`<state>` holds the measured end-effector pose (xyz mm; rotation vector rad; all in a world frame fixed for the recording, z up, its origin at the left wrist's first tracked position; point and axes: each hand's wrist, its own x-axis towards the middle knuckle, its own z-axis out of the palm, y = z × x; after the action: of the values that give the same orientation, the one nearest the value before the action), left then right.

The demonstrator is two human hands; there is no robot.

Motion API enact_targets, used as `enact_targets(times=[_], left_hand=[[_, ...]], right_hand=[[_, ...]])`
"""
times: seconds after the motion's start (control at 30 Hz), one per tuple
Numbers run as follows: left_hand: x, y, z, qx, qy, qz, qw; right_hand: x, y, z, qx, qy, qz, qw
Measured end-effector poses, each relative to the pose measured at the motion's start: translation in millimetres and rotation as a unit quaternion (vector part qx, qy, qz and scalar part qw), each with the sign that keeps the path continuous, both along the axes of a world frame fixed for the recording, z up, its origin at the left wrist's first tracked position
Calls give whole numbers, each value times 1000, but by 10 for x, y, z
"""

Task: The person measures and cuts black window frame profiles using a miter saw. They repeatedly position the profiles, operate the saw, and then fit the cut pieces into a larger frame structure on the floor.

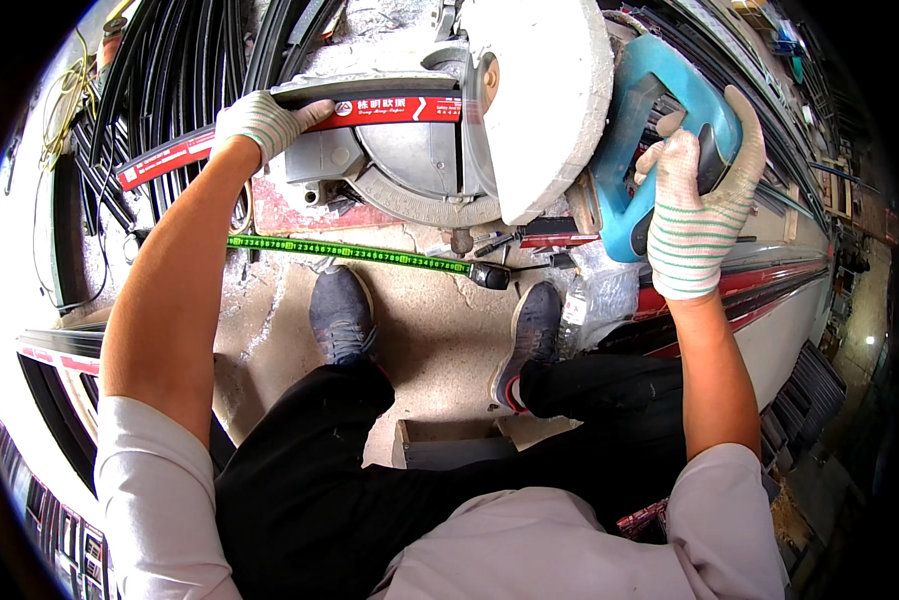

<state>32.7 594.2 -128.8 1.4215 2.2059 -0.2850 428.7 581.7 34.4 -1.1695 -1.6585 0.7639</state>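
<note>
A miter saw [410, 150] with a dusty grey turntable stands in front of me. Its large whitish blade guard [545, 110] is at the centre top. Against the fence lies a long dark profile strip [395, 108] with red printed film, its right part reaching the guard. My left hand [265, 125], in a white knit glove, grips this strip left of the blade, thumb stretched along it. My right hand [705, 200], gloved with green stripes, is closed round the teal saw handle [630, 120]. Some of its fingers are hidden behind the handle.
A green tape measure strip [360, 254] runs along the near edge. Black profiles [170, 80] are heaped at the far left. Red-filmed profiles [740, 290] lie at the right, beside a clear plastic bottle [575, 305]. My shoes [342, 310] are below the saw.
</note>
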Motion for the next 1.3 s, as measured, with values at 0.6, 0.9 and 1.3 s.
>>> enact_targets(times=[0.6,0.9,1.3], left_hand=[[47,-30,45,21,15,-4,1000],[-13,-37,-119,46,49,-16,998],[12,-23,-59,25,29,-6,999]], right_hand=[[72,-44,-104,19,-18,4,1000],[64,-115,-137,7,-25,6,1000],[142,-219,-301,12,-52,2,999]])
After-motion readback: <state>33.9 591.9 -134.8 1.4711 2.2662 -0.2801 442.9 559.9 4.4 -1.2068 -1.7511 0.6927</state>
